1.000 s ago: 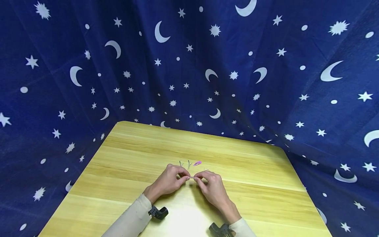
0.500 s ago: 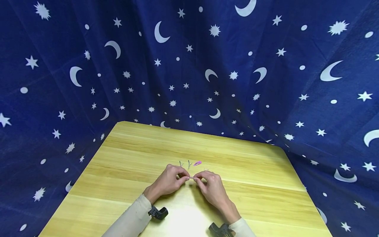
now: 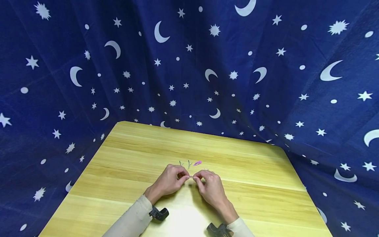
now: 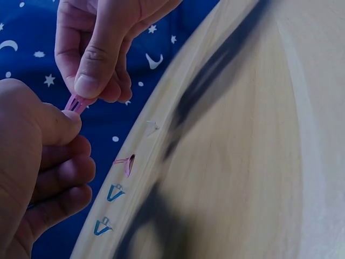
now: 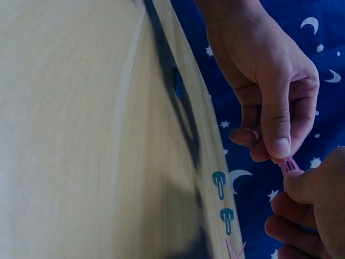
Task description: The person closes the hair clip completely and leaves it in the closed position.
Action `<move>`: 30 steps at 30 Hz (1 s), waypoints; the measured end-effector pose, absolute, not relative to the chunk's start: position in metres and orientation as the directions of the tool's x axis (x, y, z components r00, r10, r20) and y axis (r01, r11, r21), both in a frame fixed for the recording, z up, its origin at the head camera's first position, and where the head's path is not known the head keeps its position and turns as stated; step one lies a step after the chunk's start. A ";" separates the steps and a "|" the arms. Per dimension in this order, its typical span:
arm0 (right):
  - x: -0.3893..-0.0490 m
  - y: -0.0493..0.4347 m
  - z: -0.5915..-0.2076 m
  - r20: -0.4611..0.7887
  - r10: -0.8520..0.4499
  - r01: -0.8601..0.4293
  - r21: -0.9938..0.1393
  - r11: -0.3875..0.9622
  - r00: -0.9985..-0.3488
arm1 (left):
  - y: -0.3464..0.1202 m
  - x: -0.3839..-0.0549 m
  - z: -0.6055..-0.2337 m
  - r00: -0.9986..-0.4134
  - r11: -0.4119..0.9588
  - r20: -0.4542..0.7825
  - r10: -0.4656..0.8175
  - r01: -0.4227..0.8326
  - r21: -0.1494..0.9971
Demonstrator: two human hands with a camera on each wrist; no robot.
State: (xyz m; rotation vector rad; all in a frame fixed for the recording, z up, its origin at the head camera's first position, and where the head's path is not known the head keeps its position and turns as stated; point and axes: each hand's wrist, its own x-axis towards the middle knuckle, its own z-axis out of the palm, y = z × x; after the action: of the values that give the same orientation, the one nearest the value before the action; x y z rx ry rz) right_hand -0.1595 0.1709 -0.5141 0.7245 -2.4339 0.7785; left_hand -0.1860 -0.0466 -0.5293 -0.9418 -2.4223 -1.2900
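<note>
Between my two hands, above the table, is a pink snap hair clip (image 4: pixel 77 103). My left hand (image 3: pixel 169 179) pinches one end of it between thumb and forefinger. At the other end, my right hand (image 3: pixel 212 187) holds it the same way. Slots in the clip's narrow body show in the wrist views, while fingertips cover both ends. Beyond the hands another pink hair clip (image 3: pixel 197 163) lies on the table, its arms spread apart. Two blue-green hair clips (image 4: pixel 115 192) (image 4: pixel 102 226) lie beside it, also spread.
A pale small piece (image 4: pixel 152 127), its kind unclear, lies past the pink clip on the wooden table (image 3: pixel 133 148). A small blue object (image 5: pixel 178 83) sits in shadow in the right wrist view. Behind the table hangs a dark blue curtain (image 3: pixel 189 75) with moons and stars.
My right hand has shifted very slightly to the left. Both hands keep their pinch on the pink hair clip, and the clips on the table have stayed put.
</note>
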 end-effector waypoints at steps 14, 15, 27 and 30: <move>-0.160 0.167 -0.515 0.631 -0.297 -0.608 -0.356 0.709 -0.716 | -0.044 -0.186 -0.528 -0.742 0.405 0.541 0.396 0.670 0.622; -0.160 0.167 -0.515 0.634 -0.297 -0.610 -0.355 0.709 -0.714 | -0.044 -0.186 -0.528 -0.742 0.404 0.544 0.393 0.670 0.622; -0.159 0.165 -0.516 0.651 -0.265 -0.590 -0.348 0.728 -0.711 | -0.041 -0.185 -0.528 -0.716 0.425 0.587 0.378 0.697 0.577; -0.158 0.164 -0.516 0.653 -0.256 -0.583 -0.350 0.733 -0.713 | -0.040 -0.184 -0.529 -0.710 0.426 0.599 0.370 0.703 0.570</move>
State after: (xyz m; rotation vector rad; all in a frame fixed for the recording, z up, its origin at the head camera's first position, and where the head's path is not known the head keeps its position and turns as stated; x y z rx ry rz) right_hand -0.1583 0.1643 -0.5164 0.6319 -2.3496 0.7380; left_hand -0.1836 -0.0399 -0.5289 -0.9146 -2.3008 -1.1897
